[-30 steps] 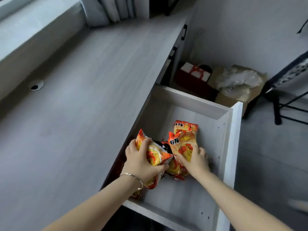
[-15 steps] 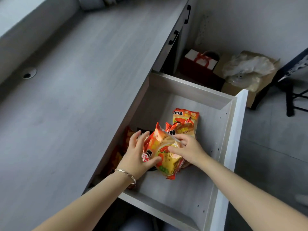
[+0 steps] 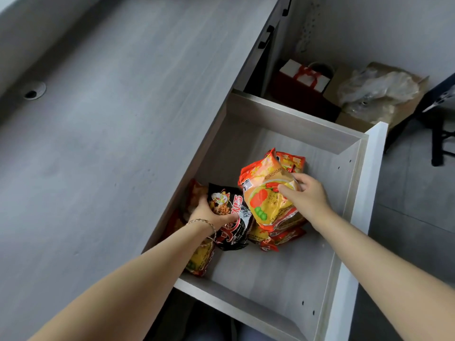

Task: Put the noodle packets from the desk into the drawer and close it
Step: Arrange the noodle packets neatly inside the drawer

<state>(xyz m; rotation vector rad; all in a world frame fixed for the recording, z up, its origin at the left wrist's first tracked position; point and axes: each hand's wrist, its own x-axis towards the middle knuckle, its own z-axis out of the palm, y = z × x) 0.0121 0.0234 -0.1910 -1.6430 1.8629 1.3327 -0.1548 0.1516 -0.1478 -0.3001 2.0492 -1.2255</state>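
Inside the open drawer [image 3: 354, 207], the right hand [image 3: 306, 196] pinches an orange noodle packet [image 3: 268, 193], tilted, long axis running away from the person; the left hand [image 3: 209, 215] grips a black packet [image 3: 234, 217] beside it

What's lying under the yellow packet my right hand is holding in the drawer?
Under the yellow packet more orange-red packets lie stacked on the drawer floor. How many is hidden by the packet and right hand.
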